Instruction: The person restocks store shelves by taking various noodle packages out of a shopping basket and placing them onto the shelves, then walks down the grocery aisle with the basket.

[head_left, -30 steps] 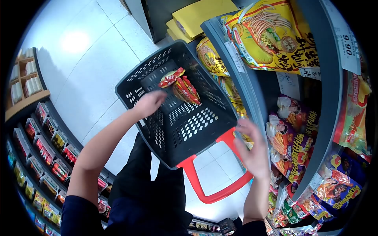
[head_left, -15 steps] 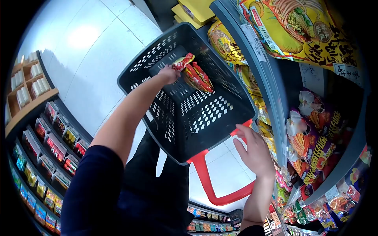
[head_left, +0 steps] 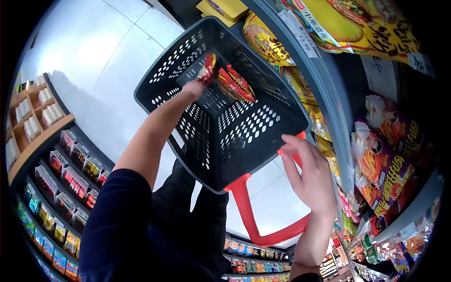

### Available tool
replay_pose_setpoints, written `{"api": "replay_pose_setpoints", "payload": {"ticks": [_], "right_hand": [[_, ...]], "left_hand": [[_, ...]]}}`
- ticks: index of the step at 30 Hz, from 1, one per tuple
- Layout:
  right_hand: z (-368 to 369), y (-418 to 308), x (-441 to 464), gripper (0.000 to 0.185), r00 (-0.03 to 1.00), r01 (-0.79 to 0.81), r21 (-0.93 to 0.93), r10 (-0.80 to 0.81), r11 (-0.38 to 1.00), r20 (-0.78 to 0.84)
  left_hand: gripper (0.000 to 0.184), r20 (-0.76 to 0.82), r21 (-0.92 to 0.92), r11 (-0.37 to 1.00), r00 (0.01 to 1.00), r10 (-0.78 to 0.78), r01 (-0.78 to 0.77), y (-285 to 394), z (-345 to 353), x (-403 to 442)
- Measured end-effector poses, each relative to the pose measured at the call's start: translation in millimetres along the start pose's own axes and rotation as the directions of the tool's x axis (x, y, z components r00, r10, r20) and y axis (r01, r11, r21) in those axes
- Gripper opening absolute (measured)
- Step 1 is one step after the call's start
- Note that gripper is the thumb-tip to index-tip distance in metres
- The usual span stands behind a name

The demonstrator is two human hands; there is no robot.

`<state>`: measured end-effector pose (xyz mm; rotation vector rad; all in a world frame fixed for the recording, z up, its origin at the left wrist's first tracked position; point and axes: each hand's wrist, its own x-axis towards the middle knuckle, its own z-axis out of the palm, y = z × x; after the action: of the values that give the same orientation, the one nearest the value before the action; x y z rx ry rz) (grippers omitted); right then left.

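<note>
1. Dark grey plastic forms a shopping basket (head_left: 235, 164), seen from above, with rows of holes in its walls.
2. The person's left hand (head_left: 193, 88) reaches inside, past the basket's left rim. Its fingers appear closed around the lower end of a red packet (head_left: 208, 68), though the fingertips are hidden. That packet stands tilted over the far part of the basket.
3. A red and yellow packet (head_left: 236, 84) lies inside the basket, just to the right of the first one and apart from it.
4. The right hand (head_left: 310, 174) is at the basket's near right corner, over one side of a red handle (head_left: 246, 211). Its fingers are loosely bent, with the thumb and forefinger spread apart; whether they touch the handle cannot be told.
5. On the right, a grey shelf edge (head_left: 324, 84) carries a price label (head_left: 300, 35) reading 13.90. Yellow bags (head_left: 268, 42) sit below it, and purple bags (head_left: 385, 174) lie farther right.
6. On the left are pale floor tiles (head_left: 84, 70) and a wooden rack (head_left: 42, 145).
</note>
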<state>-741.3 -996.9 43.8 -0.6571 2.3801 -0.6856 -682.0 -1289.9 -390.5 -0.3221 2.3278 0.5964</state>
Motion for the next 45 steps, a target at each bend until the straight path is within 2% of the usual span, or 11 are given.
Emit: {"api": "replay_pose_setpoints", "payload": {"ticks": [11, 19, 21, 23, 27, 31, 33, 39, 41, 43, 45], "right_hand": [[3, 18, 14, 0.03, 0.996, -0.068, 0.101, 0.062, 0.993, 0.064], [-36, -43, -11, 0.101, 0.962, 0.269, 0.718, -0.147, 0.642, -0.229], [-62, -68, -37, 0.107, 0.95, 0.267, 0.929, -0.231, 0.257, -0.209], [-79, -89, -64, 0.102, 0.94, 0.274, 0.957, -0.238, 0.097, -0.245], [-80, -94, -140, 0.076, 0.924, 0.287, 0.874, 0.126, 0.393, -0.36], [-81, -95, -214, 0.051, 0.729, 0.43, 0.874, 0.484, 0.228, -0.485], [-102, -93, -253, 0.044, 0.566, 0.465, 0.829, 0.616, 0.31, -0.548], [-203, -125, -368, 0.064, 0.115, 0.573, 0.382, 0.391, 0.725, -0.913], [-242, -122, -403, 0.069, -0.013, 0.572, 0.223, 0.28, 0.789, -0.96], [-290, -111, -429, 0.062, -0.19, 0.583, 0.026, 0.167, 0.812, -0.968], [-340, -99, -444, 0.044, -0.33, 0.514, -0.126, 0.059, 0.849, -0.942]], "left_hand": [[0.03, -0.291, -0.053, 0.957, 0.921, 0.259, -0.285, 101, -195, -267], [0.031, -0.14, -0.417, 0.581, 0.681, 0.719, -0.699, 195, -406, -442], [0.05, -0.104, -0.581, 0.477, 0.642, 0.76, -0.659, 203, -441, -459], [0.078, -0.107, -0.657, 0.388, 0.59, 0.8, -0.646, 220, -461, -467], [0.1, -0.098, -0.968, 0.053, 0.561, 0.822, -0.246, 270, -466, -475], [0.098, -0.077, -0.95, 0.083, 0.48, 0.874, -0.303, 309, -407, -482], [0.085, 0.138, -0.851, 0.369, 0.518, 0.844, -0.374, 345, -375, -504], [0.072, -0.042, -0.61, 0.271, 0.372, 0.927, -0.745, 468, -375, -572], [0.066, -0.247, -0.312, 0.096, 0.178, 0.953, -0.945, 522, -403, -613], [0.058, -0.327, -0.285, -0.105, -0.006, 0.945, -0.953, 577, -423, -639], [0.053, -0.447, 0.061, -0.315, -0.309, 0.84, -0.947, 635, -441, -654]]}}
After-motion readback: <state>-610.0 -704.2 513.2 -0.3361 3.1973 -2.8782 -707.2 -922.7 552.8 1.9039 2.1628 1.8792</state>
